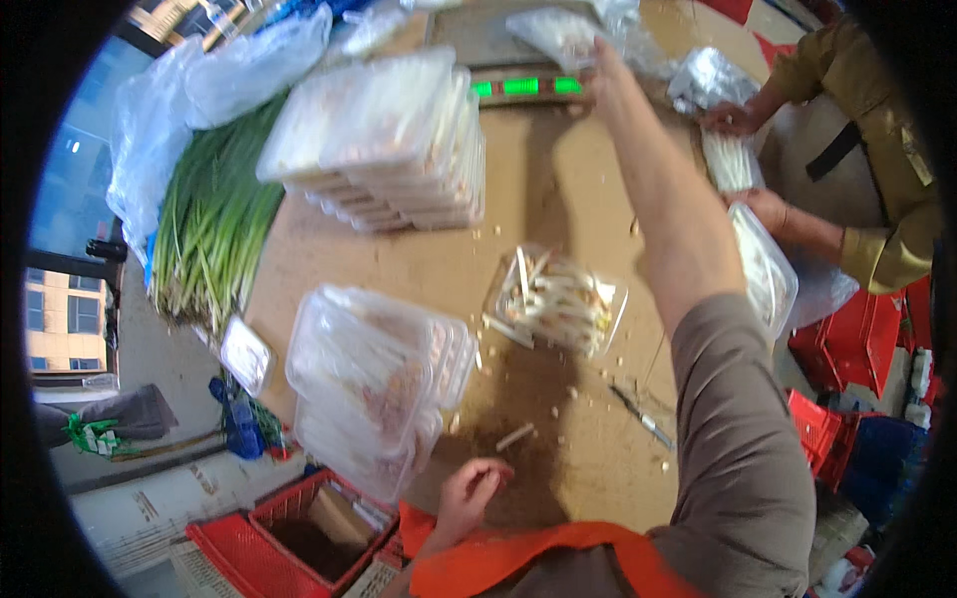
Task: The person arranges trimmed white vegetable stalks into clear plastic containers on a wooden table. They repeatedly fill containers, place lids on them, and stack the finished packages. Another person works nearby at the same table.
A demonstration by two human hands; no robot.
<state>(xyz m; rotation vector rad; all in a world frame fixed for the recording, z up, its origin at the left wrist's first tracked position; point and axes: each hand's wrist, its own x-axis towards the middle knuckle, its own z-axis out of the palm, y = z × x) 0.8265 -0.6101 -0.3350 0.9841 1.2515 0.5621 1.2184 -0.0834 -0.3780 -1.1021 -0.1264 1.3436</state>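
My right hand [599, 75] is stretched far across the table, at the right end of a clear plastic pack of pale contents [557, 36] over a scale with green lit digits [521, 86]. Blur hides whether its fingers grip the pack. My left hand [472, 493] hovers at the near table edge, fingers loosely curled, nothing visible in it. Between my arms lies an open clear plastic tray of trimmed white stalks [557, 303], likely spring onion. A knife [641, 416] rests right of it. Left of it are filled clear plastic trays [366, 366], stacked.
A tall stack of filled trays [374, 127] stands behind, beside a heap of spring onions [217, 217] and plastic bags [157, 127]. On the right, a co-worker's hands [759, 209] handle packs of white stalks [729, 161]. Red crates [321, 516] stand below the table's left.
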